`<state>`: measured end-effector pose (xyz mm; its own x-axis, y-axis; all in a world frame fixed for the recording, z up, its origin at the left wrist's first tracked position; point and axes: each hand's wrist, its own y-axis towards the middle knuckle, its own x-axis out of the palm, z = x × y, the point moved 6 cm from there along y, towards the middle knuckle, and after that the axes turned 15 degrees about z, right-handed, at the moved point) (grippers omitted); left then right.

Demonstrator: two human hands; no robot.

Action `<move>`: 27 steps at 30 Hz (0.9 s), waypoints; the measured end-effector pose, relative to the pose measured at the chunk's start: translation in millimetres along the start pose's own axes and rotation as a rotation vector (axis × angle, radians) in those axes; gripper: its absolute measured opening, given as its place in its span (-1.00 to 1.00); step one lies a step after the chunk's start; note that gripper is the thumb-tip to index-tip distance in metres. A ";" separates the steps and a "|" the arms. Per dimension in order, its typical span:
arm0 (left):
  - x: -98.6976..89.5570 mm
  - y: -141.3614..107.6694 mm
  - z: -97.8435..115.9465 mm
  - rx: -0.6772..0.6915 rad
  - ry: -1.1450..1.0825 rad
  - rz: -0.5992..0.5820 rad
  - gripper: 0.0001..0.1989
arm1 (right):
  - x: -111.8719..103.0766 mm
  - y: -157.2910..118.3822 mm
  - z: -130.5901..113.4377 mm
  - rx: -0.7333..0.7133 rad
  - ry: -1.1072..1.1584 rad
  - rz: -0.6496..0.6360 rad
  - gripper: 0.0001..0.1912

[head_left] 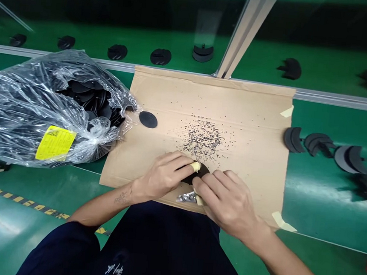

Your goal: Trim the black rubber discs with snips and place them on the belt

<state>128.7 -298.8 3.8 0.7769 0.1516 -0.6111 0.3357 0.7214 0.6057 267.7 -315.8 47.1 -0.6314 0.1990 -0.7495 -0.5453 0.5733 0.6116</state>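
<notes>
A black disc [203,170] is held low over the cardboard by my left hand [165,174], whose fingers are closed on its left edge. Pale yellow tape or a cover wraps one of its fingertips. My right hand [226,197] is closed at the disc's lower right side, around a shiny silver metal tool [186,197] whose end sticks out to the left; its exact kind is hidden by the fingers. Something pale yellow also shows under that hand. Beyond both hands lie many tiny black scraps [203,137], scattered on the cardboard sheet [162,86].
A clear plastic bag [23,98] full of black discs stands at left, with a yellow label [56,143]. One loose disc [148,119] lies beside it. Curved black pieces [318,143] lie on the green table at right. A metal post [247,34] rises behind the cardboard.
</notes>
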 end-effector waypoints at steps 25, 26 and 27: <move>-8.8 -4.6 -3.7 -0.306 -0.501 0.158 -0.84 | 3.3 -5.7 32.5 0.022 -0.128 -0.035 -0.74; -8.9 -5.2 -4.0 -0.301 -0.502 0.159 -0.84 | 3.7 -5.8 31.6 0.012 -0.146 -0.036 -0.74; -9.2 -5.7 -4.0 -0.293 -0.502 0.163 -0.84 | 4.1 -6.2 30.7 0.002 -0.166 -0.041 -0.75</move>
<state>117.4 -301.6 3.9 0.9865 -0.0098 -0.1636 0.0854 0.8827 0.4622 285.4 -294.1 32.5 -0.5088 0.3036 -0.8055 -0.5674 0.5855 0.5791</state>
